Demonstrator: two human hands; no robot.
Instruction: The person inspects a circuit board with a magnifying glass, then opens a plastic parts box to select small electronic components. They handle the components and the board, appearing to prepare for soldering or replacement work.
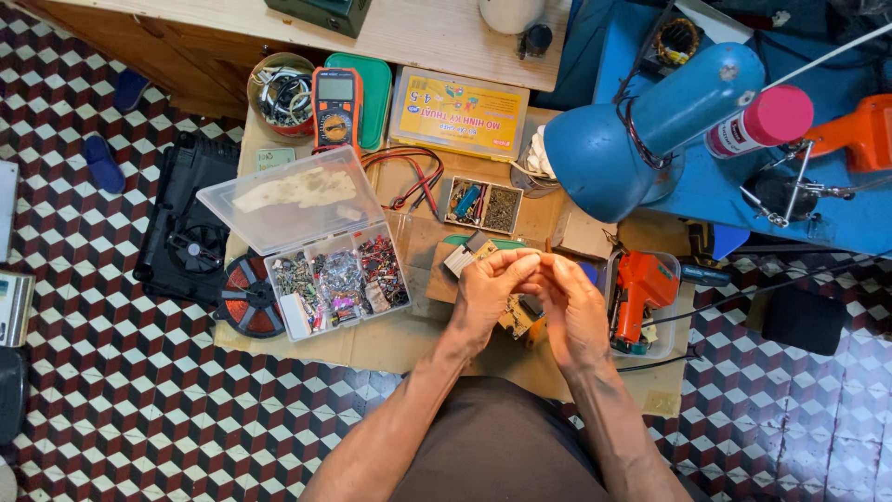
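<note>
My left hand and my right hand meet over a low cardboard-topped work surface, fingertips pinched together on something too small to make out. Just below the hands lies a small yellowish circuit board, partly hidden by my fingers. A small striped component sits just beyond my left hand. An open clear parts box, full of several small electronic parts, stands to the left of my left hand.
A blue desk lamp leans over the right side. An orange tool lies in a clear tray at right. A multimeter with red and black leads, a small compartment tray, a wire spool and a yellow-lidded box lie around.
</note>
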